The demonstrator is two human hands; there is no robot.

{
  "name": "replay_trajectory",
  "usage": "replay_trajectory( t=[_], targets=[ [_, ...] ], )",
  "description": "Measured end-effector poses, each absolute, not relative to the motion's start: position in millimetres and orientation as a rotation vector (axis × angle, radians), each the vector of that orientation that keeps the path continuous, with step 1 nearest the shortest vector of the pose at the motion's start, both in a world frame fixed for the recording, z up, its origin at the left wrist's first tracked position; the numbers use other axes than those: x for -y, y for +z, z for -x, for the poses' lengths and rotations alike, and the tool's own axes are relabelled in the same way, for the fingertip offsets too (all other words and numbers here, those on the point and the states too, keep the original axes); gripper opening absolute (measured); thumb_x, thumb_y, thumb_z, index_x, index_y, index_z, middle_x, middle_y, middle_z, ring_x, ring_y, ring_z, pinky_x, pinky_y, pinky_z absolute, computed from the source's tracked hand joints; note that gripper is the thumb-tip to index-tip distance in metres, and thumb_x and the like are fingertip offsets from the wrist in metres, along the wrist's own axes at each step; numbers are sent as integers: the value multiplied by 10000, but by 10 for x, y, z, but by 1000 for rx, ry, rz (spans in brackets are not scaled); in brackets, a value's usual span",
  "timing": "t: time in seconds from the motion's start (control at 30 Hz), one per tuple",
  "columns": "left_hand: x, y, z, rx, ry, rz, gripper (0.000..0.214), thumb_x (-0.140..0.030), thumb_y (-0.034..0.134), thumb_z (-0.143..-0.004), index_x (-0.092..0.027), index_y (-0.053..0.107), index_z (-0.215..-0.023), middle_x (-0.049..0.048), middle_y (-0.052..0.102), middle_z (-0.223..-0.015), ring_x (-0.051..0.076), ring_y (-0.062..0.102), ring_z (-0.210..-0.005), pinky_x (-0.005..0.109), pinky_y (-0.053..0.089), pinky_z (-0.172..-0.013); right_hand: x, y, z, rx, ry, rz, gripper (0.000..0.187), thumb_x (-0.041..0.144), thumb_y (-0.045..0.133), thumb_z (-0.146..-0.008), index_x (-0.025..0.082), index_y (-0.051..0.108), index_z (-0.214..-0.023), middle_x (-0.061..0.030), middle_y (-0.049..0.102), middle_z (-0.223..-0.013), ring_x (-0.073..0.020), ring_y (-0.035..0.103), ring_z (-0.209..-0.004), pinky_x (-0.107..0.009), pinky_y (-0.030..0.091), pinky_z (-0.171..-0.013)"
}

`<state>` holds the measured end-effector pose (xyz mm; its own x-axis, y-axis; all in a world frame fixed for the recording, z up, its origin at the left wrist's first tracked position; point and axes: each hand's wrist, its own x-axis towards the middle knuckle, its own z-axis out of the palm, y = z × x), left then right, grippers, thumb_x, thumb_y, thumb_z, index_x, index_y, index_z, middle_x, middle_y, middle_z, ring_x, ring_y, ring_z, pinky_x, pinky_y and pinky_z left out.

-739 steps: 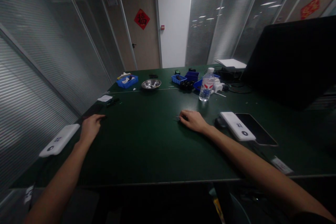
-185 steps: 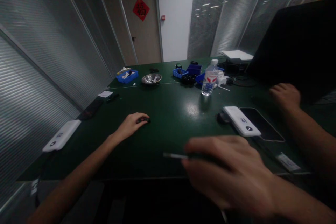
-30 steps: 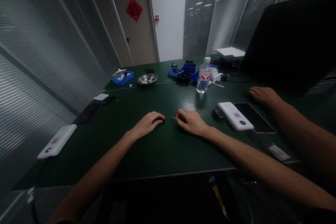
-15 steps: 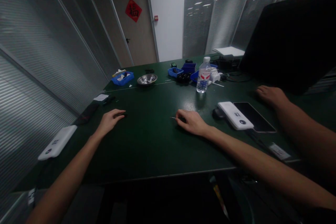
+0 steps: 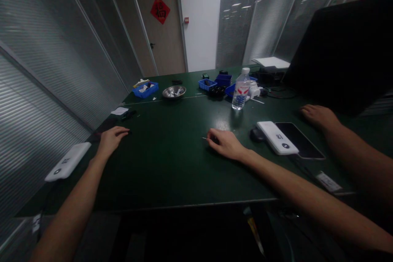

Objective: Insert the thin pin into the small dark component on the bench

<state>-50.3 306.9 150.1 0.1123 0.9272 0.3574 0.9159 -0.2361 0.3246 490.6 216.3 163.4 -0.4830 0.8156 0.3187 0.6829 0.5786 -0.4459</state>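
Note:
Over the left part of the dark green table (image 5: 166, 163), my left hand (image 5: 110, 141) is closed in a pinch. A small dark piece (image 5: 129, 132) shows at its fingertips, too small to name. My right hand (image 5: 225, 143) rests near the middle of the table with its fingers curled. From its thumb and forefinger a thin, light, needle-like tip (image 5: 204, 138) sticks out to the left; the rest of it is hidden in the fingers. A black object (image 5: 130, 114) and a white paper (image 5: 119, 111) lie just beyond my left hand.
Farther back stand a blue basket (image 5: 145, 90), a metal bowl (image 5: 174, 92), a smaller blue basket (image 5: 208, 84) and a water bottle (image 5: 241, 90). White power banks (image 5: 278, 137) lie on both sides, a phone (image 5: 301, 141) on the right. Another person's hand (image 5: 319, 115) rests beside the monitor (image 5: 344, 49).
My left hand has moved left, toward the table's left side, with the small dark piece at its fingertips. My right hand stays in place; the view has shifted slightly.

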Motion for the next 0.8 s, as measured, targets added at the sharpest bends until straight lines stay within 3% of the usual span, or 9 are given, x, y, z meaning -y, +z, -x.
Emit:
replay_trajectory(
  t=[0.43, 0.8],
  targets=[
    [-3088, 1506, 512, -1906, 623, -2446, 435, -481, 487, -921, -244, 761, -1162, 102, 743, -1213, 319, 671, -1127, 461, 498, -1011, -2155, 1659, -4911, 2321, 382, 1200, 122, 316, 560, -989, 212, 601, -1039, -25, 665, -905, -151, 567, -729, -277, 384, -670],
    [-3093, 1513, 480, -1869, 541, -2544, 421, -471, 442, -937, -238, 770, -1063, 109, 725, -1197, 312, 650, -1141, 457, 481, -1039, -2147, 1666, -4906, 2328, 371, 1194, 109, 307, 562, -983, 213, 594, -1027, -14, 659, -893, -146, 561, -723, -269, 366, -662]
  ],
)
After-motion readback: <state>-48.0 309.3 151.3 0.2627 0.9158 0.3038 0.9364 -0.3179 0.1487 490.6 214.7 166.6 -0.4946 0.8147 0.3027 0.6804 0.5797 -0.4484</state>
